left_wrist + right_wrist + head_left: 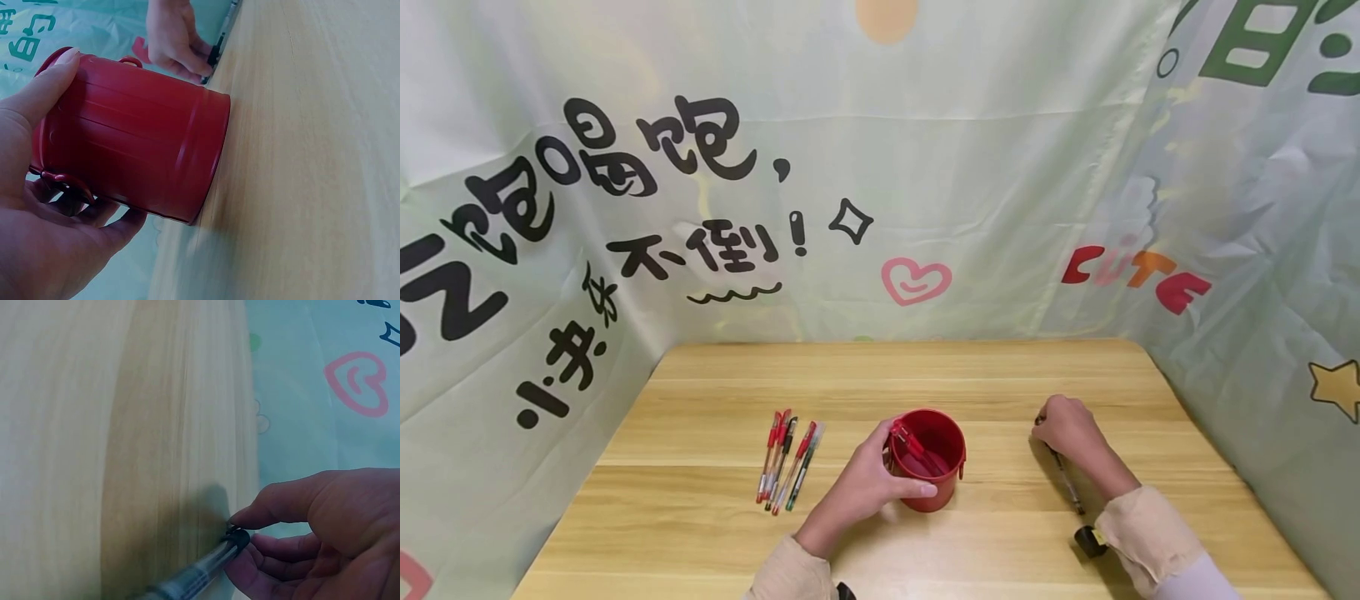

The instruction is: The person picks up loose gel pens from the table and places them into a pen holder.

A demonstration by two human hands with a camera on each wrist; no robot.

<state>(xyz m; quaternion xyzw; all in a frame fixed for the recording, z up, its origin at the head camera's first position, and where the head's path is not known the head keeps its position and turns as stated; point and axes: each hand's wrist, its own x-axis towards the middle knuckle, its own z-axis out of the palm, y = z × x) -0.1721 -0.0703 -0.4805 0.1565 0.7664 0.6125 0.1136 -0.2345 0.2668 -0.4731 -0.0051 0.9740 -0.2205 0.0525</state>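
You're facing a tabletop [1000,379], bucket [942,495] standing mid-table against your left hand [876,479], pen [912,444] leaning inside, gel pens [780,463] lying farther left, lone pen [1066,481] sitting rightward in your right hand [1071,429], curtain [1000,183] hanging behind.

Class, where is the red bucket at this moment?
In the head view, the red bucket is in the lower half, just right of centre, held in the left grip, between the loose pens on the left and the right grip.

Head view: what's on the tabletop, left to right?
Group of pens → red bucket gripped by the left hand → single dark pen pinched by the right hand.
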